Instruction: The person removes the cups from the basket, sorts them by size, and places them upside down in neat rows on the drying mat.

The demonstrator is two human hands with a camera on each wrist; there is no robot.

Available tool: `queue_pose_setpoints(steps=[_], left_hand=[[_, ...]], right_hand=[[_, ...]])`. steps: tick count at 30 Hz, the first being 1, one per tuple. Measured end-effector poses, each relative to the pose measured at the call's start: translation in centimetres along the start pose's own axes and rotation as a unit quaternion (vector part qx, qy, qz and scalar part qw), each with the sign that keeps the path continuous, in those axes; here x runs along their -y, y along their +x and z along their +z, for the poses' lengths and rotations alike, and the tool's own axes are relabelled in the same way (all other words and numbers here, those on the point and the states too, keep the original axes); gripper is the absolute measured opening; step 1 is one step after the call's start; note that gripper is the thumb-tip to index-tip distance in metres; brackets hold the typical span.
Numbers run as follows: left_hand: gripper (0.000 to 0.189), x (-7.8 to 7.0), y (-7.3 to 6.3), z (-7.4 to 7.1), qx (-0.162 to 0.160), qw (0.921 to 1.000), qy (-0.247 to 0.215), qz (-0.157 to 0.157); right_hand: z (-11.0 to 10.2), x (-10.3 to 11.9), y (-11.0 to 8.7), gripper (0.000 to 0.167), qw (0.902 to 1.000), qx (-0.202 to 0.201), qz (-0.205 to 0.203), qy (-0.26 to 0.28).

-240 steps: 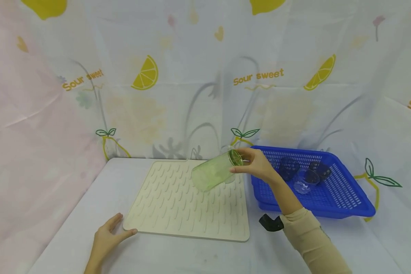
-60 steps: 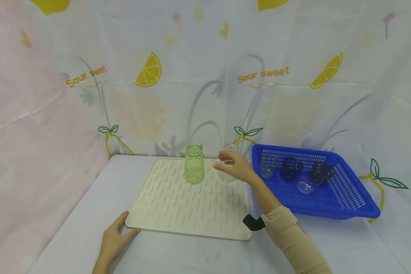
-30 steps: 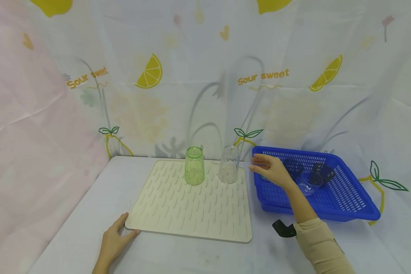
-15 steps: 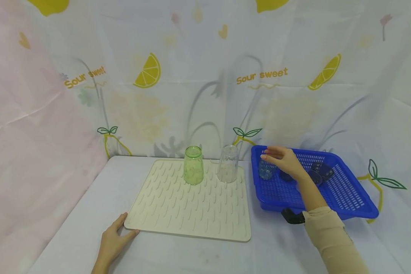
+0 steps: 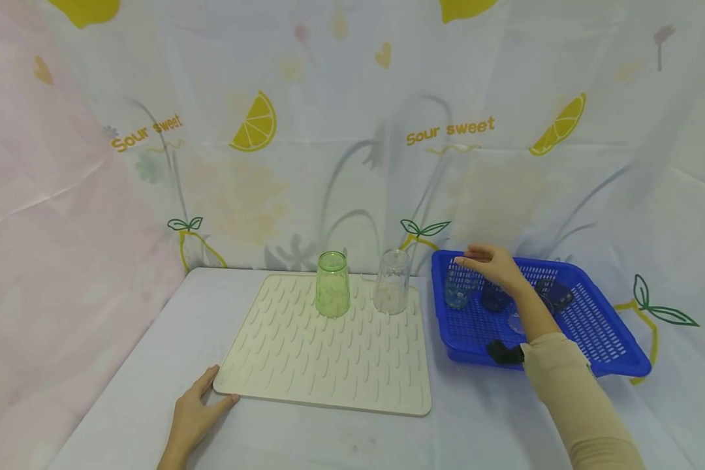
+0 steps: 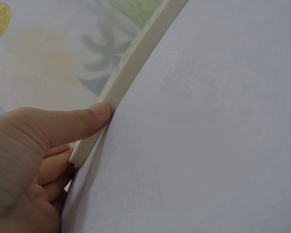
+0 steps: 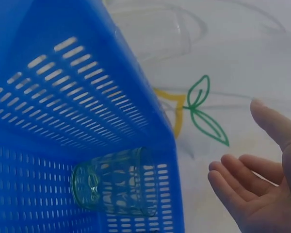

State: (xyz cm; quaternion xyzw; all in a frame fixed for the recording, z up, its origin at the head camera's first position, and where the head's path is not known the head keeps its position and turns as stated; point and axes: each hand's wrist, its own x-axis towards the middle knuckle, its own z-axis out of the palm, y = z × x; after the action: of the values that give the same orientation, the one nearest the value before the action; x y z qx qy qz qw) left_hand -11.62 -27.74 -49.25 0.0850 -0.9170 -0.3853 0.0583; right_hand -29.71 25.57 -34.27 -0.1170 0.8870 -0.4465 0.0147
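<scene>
In the head view, a corner of the pale mat (image 5: 323,365) is held by the left hand (image 5: 190,418), with the thumb set at the near edge and the fingers at the side. On the mat, the green glass (image 5: 332,287) and the clear glass (image 5: 392,287) are stood side by side, apart, narrower ends up. The right hand (image 5: 496,269) is held over the blue basket (image 5: 564,362), near the bluish glass (image 5: 457,297); nothing is gripped by it. Two dark glasses (image 5: 495,300) and a clear cup (image 5: 514,323), partly covered by the arm, are also contained there. Mat and basket are carried by the tabletop (image 5: 258,437), backed by printed cloth (image 5: 323,98).

In the left wrist view, the mat's corner is pinched between thumb and fingers.

In the right wrist view, the fingers are spread loosely, clear of the bluish glass, which is seen inside the basket beside its wall.
</scene>
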Motion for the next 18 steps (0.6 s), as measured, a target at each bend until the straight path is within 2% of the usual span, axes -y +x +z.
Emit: queue_pose_setpoints(steps=[7,18], left_hand=[[0.084,0.0,0.0,0.0,0.000,1.0000,0.002,0.001],[0.084,0.1,0.0,0.1,-0.004,1.0000,0.006,0.002]], right_hand=[[0.2,-1.1,1.0,0.069,0.9998,-0.005,0.017,0.003],[1.3,-2.2,1.8,0.069,0.9986,-0.038,0.037,0.005]])
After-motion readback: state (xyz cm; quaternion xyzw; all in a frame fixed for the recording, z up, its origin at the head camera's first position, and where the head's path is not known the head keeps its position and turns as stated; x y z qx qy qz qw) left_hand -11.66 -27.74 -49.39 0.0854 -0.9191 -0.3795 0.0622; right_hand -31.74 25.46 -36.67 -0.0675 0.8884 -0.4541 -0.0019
